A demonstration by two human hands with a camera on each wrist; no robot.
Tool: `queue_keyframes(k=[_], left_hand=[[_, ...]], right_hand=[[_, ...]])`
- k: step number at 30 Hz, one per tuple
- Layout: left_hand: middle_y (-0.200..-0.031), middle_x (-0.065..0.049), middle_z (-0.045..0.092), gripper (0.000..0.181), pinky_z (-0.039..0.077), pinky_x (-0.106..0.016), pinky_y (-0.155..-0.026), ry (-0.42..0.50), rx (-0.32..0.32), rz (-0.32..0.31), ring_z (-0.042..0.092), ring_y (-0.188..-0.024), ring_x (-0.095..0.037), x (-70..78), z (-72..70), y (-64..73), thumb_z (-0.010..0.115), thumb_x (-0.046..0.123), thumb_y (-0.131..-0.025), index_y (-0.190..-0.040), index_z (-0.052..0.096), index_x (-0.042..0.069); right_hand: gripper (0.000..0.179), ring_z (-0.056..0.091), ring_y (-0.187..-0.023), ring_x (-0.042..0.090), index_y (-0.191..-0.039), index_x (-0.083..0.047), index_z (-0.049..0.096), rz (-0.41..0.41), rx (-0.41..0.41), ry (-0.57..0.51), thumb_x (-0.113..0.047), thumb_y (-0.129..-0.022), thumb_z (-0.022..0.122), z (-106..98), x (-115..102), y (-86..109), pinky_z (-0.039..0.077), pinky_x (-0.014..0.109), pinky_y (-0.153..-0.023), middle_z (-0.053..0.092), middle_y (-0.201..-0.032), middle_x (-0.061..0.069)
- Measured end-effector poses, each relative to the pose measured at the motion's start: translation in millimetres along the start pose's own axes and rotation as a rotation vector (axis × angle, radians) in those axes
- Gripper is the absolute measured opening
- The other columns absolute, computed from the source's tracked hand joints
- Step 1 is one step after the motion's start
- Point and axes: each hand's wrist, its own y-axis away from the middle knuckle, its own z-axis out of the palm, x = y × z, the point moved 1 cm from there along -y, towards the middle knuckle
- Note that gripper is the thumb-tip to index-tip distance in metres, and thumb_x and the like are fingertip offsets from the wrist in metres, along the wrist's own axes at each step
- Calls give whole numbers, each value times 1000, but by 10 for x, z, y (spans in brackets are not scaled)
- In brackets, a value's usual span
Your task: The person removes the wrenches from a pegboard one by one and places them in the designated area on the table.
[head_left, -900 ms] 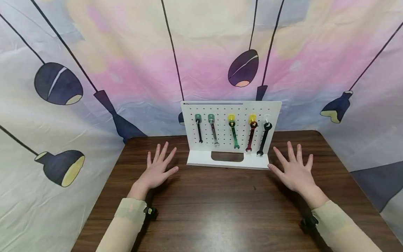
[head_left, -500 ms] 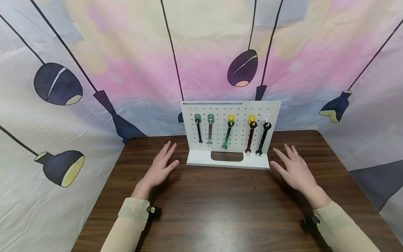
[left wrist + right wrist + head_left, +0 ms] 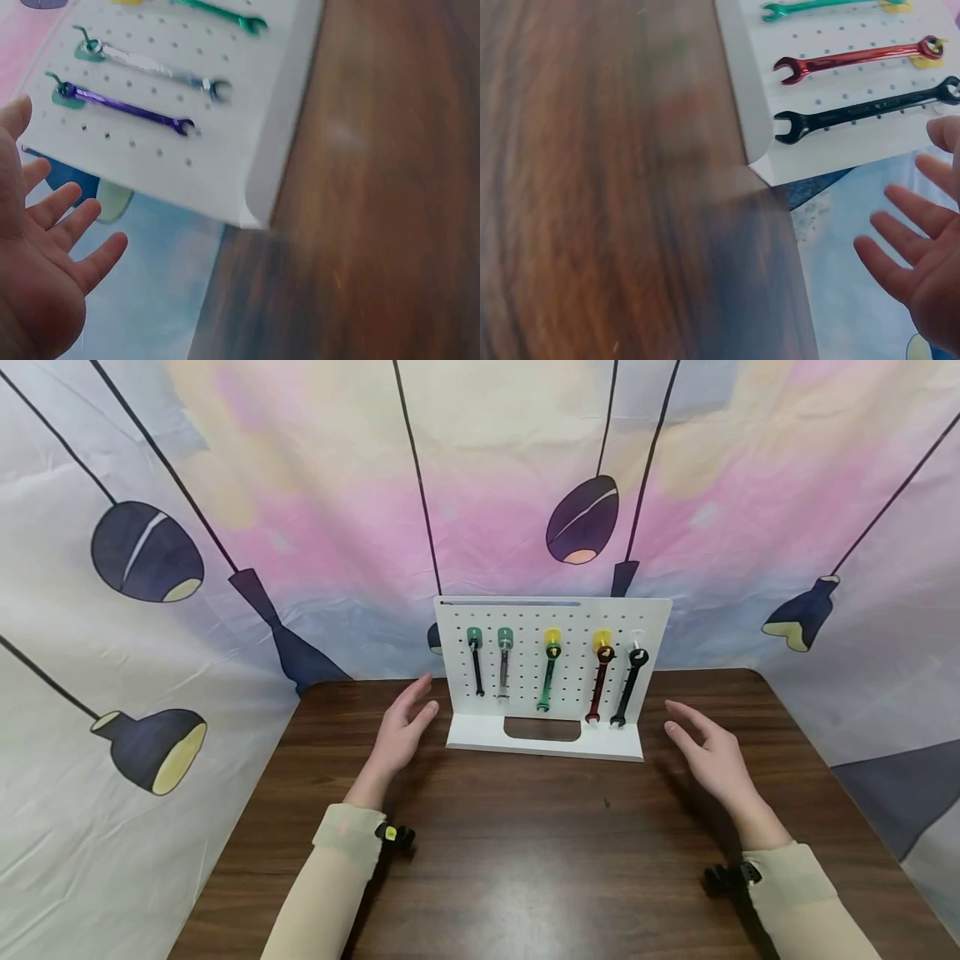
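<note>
A white pegboard stand is upright toward the back of the table. Combination wrenches hang on its hooks: a purple wrench, a silver wrench, a green wrench, a red wrench and a black wrench. Just off the board's left side, my left hand is raised with relaxed fingers and holds nothing. To the right of the board is my right hand, its palm turned toward the board and its fingers loosely extended around nothing.
Dark wood-grain table lies under both arms, its back edge close behind the board. A printed cloth backdrop with painted lamps hangs behind and to the sides. Each wrist wears a black camera strap.
My left hand has moved forward and right, closer to the board. Both hands have turned from palms down with spread fingers to palms inward. The silver and green wrenches have swung on their hooks.
</note>
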Motion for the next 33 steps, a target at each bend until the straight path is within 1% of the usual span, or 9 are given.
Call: queue_keyframes(k=[2,4,6,8,11,13,18,28,33], left_hand=[[-163,-17,47,56,39,-57,-118,89,44,-7,46,-149,-34,29,56,-81,61,17,-111,-162,43,4],[-159,-17,52,55,39,-53,-119,152,96,-23,48,-146,-33,41,100,-163,63,17,-111,-161,46,2],[-157,-16,54,54,38,-50,-119,208,143,-45,50,-145,-31,45,134,-245,64,18,-110,-159,48,3],[-155,-13,56,53,40,-48,-119,248,186,-75,51,-143,-28,43,159,-324,66,21,-110,-158,50,5],[-153,-11,58,52,42,-46,-117,304,231,-108,53,-140,-27,59,185,-430,68,22,-108,-156,53,8],[-151,-10,59,50,44,-45,-116,322,253,-118,54,-138,-27,72,195,-495,69,21,-108,-155,55,10],[-148,-10,61,48,46,-45,-113,306,288,-102,56,-136,-27,122,203,-640,69,17,-107,-153,58,11],[-134,-13,66,45,52,-46,-104,260,293,-120,63,-121,-27,202,224,-814,75,11,-103,-146,64,10],[-124,-12,69,42,54,-36,-95,287,312,-142,66,-111,-22,188,226,-864,77,8,-101,-141,67,8]], right_hand=[[53,56,-139,31,-157,-10,54,5,18,-48,-41,-114,55,12,4,-11,49,40,-107,58,-154,17],[50,58,-134,15,-155,-10,56,3,41,-105,-38,-114,55,35,2,-27,47,22,-102,60,-151,14],[48,60,-127,4,-154,-8,57,-2,65,-195,-34,-114,56,65,-4,-46,45,11,-96,63,-147,13],[46,62,-122,0,-152,-4,58,-4,87,-302,-29,-114,57,93,-14,-62,49,13,-94,66,-141,10],[44,68,-117,7,-149,2,58,-2,104,-447,-23,-113,59,129,-35,-88,55,19,-92,69,-133,3],[43,70,-116,11,-149,2,59,-3,105,-497,-21,-112,60,149,-48,-106,56,21,-91,70,-131,1],[39,70,-112,8,-146,-2,62,-4,111,-545,-20,-111,62,185,-99,-161,57,21,-89,71,-131,5],[36,71,-106,10,-141,1,65,44,157,-745,-16,-109,65,289,-97,-303,58,21,-84,74,-119,-7],[38,70,-108,12,-142,4,62,45,160,-772,-17,-109,65,336,-110,-359,57,23,-85,72,-125,5]])
